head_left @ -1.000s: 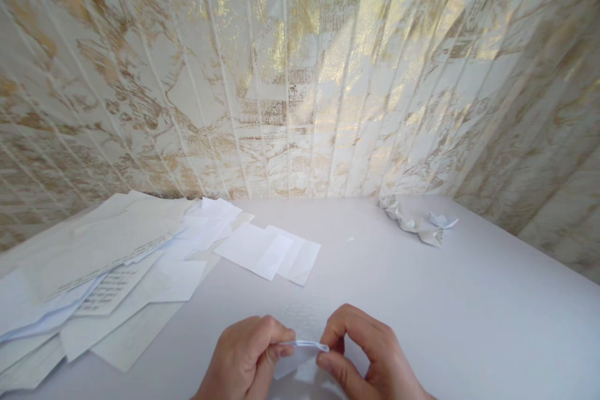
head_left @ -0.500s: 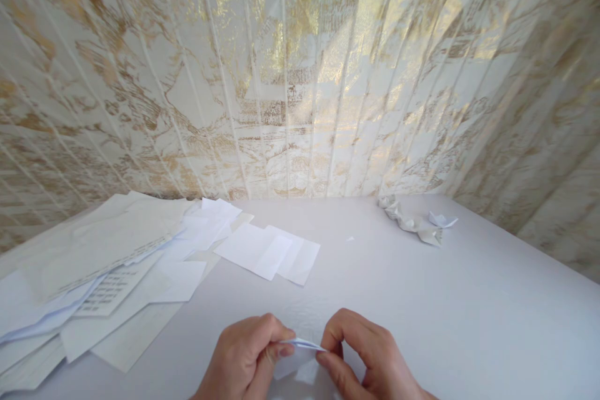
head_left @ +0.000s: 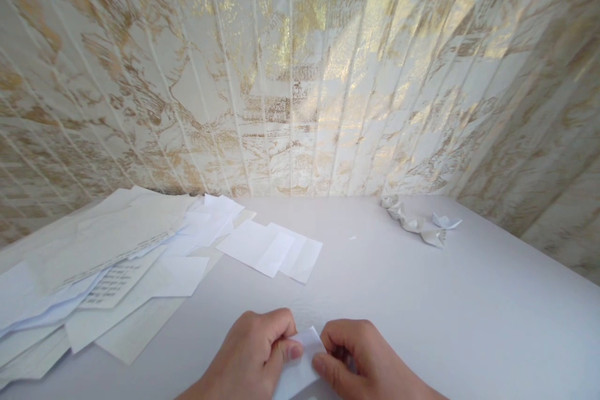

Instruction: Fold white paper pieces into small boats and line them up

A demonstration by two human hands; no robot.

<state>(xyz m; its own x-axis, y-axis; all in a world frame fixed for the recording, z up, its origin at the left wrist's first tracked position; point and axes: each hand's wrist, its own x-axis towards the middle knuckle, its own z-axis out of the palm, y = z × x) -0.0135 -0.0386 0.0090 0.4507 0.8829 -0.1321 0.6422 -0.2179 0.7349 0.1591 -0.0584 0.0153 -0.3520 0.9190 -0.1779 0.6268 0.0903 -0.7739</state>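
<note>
A small folded white paper [head_left: 304,359] is held between both hands low in the middle of the head view, its face turned up to the camera. My left hand [head_left: 255,350] pinches its left side, thumb on top and fingers curled beneath. On the right edge, my right hand [head_left: 359,356] grips it between thumb and curled forefinger. The paper's lower end runs down toward the bottom of the frame.
A spread pile of papers [head_left: 117,225], some printed, covers the table's left side. Small white sheets [head_left: 255,247] lie overlapping beyond my hands. Several small folded paper pieces [head_left: 412,223] sit at the back right, near a patterned wall [head_left: 290,75]. A tiny scrap [head_left: 352,238] lies mid-table.
The held paper has tilted from nearly edge-on to showing its broad face. My hands have come closer together, the left shifting right. The camera view has moved slightly.
</note>
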